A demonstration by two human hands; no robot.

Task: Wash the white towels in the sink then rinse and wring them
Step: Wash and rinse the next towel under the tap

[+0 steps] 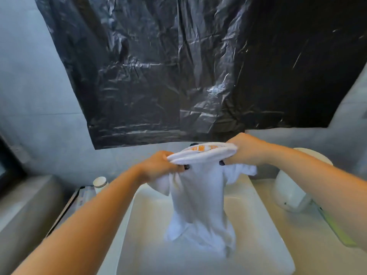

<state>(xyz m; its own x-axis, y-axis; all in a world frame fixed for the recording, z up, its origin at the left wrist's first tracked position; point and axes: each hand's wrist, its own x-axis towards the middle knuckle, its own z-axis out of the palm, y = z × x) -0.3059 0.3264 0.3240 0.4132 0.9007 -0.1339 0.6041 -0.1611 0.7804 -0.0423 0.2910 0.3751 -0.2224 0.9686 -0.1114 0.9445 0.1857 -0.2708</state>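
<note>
**Desk:** Where's the towel from your feed?

**Me:** I see the white towel [198,195] held up over the sink [248,225], its top edge stretched between both hands and the rest hanging down in a bunched column. The lower end reaches the basin floor, I think, though the picture is soft there. There's orange lettering along the far fold at the top.

**Desk:** And the grips?

**Me:** The left hand [158,167] is clenched round the left end of the top edge, fingers curled over the cloth, thumb underneath. The right hand [244,149] grasps the right end the same way, a corner of cloth spilling out below it. Dark nail polish shows on both thumbs. Both forearms reach in from the near corners.

**Desk:** Around it?

**Me:** The sink is a white rectangular basin. Left of it, near the wall, a small white jar [100,184] stands on a ledge. To the right, a rounded white appliance [288,193] sits on the counter, partly behind my right arm, with something lime green [337,229] just near of it. On the far wall, crinkled black plastic sheeting [178,66] hangs over grey tile
</note>
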